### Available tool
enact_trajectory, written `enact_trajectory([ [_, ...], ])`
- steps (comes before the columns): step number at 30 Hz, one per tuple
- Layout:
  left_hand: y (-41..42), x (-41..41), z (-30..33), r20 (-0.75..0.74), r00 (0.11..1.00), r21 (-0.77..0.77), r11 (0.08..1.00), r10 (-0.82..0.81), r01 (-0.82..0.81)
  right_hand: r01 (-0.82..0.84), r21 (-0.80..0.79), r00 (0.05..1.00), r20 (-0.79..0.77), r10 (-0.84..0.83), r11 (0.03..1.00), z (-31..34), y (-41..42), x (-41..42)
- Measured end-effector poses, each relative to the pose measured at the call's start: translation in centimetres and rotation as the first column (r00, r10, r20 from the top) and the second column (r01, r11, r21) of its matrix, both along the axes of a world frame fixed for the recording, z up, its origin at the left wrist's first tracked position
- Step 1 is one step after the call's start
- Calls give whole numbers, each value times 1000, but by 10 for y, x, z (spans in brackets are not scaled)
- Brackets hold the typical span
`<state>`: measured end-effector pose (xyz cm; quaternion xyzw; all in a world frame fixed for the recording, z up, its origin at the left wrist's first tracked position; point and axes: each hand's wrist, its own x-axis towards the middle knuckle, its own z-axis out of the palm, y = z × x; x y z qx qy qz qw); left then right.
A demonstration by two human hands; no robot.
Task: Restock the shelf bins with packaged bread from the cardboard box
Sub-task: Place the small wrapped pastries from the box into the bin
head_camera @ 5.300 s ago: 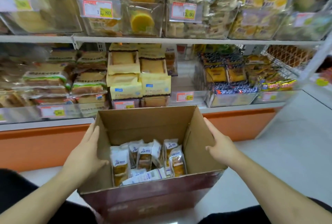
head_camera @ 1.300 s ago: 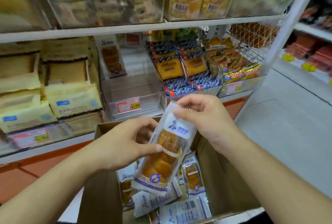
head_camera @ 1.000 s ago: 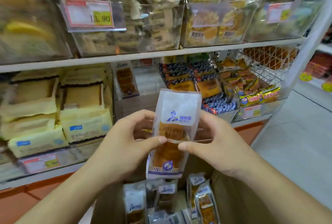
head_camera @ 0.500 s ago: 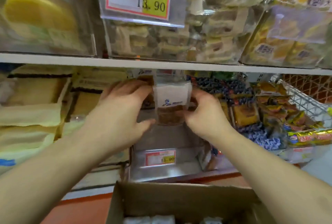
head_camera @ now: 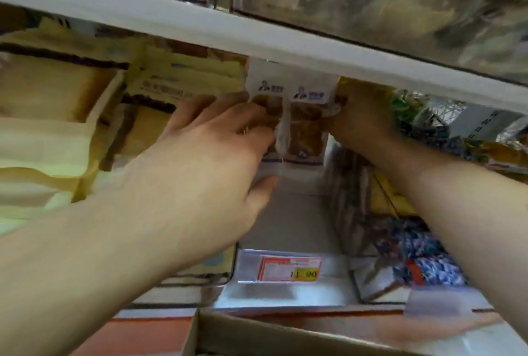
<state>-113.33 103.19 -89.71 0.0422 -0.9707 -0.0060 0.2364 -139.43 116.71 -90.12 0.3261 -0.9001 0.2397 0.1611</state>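
Two packaged bread (head_camera: 307, 127) packs with white tops stand upright side by side at the back of a clear shelf bin (head_camera: 291, 213). My right hand (head_camera: 363, 121) grips the right edge of the right-hand pack. My left hand (head_camera: 211, 155) reaches in from the left. Its straight fingers lie across the front of the left-hand pack (head_camera: 267, 90), and the thumb is spread below. The rim of the cardboard box (head_camera: 285, 333) shows along the bottom; its contents are out of view.
A red and yellow price tag (head_camera: 290, 268) is fixed to the bin's front. Yellow cake packs (head_camera: 57, 138) fill the bins to the left, blue and yellow snack packs (head_camera: 423, 258) those to the right. The upper shelf board (head_camera: 257, 35) hangs close above the hands.
Both hands have carried the pack from above the box deep into the clear bin and stood it beside the pack there. The view has moved closer and lower.
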Motion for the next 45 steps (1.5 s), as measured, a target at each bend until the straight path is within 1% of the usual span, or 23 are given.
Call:
enact_trajectory([
  [3, 0, 1, 0, 16, 1000, 26, 1000, 13, -13, 134, 93, 991, 10, -135, 987, 0, -5, -18],
  [6, 0, 0, -2, 10, 1000, 39, 999, 9, -10, 189, 155, 979, 48, -198, 970, 1, -6, -31],
  [10, 0, -1, -4, 1, 1000, 34, 999, 8, -8, 202, 170, 970, 101, -221, 965, -1, -7, -39],
  [12, 1, -1, -4, -1, 1000, 33, 999, 4, -4, 184, 160, 969, 138, -206, 970, -1, -6, -38],
  [15, 1, -1, -5, -3, 1000, 36, 999, 7, -7, 151, 128, 973, 154, -171, 980, 2, -2, -36],
  [19, 0, -1, -5, -17, 1000, 33, 999, -1, 2, 140, 88, 982, 118, -150, 986, 5, 7, -31],
  [22, 1, 0, -2, -3, 1000, 32, 999, -3, 3, 156, 74, 979, 122, -164, 985, 7, 13, -24],
  [25, 5, 4, 4, 16, 1000, 31, 999, -9, 8, 129, 36, 983, 131, -133, 991, 14, 27, 4],
  [27, 10, 8, 10, 19, 1000, 29, 999, -19, 18, 84, 11, 988, 128, -85, 996, 19, 41, 34],
  [30, 24, 22, 18, 21, 998, 27, 998, -60, 59, 85, -24, 991, 105, -82, 996, 24, 71, 93],
  [33, 45, 44, 22, 41, 989, 92, 987, -139, 135, 11, -142, 993, 122, 7, 990, 21, 110, 159],
  [35, 63, 61, 22, 46, 974, 149, 965, -223, 214, -63, -186, 983, 157, 93, 981, 16, 133, 201],
  [37, 81, 79, 18, 103, 948, 213, 938, -301, 274, -106, -206, 963, 221, 152, 973, 3, 153, 238],
  [40, 95, 108, 3, 223, 911, 315, 910, -347, 269, -94, -212, 900, 400, 174, 973, -28, 175, 281],
  [42, 95, 126, -13, 321, 887, 339, 915, -332, 220, -85, -108, 848, 514, 129, 991, -56, 185, 299],
  [45, 88, 148, -31, 494, 825, 335, 936, -275, 111, -110, 114, 782, 623, 15, 987, -96, 190, 307],
])
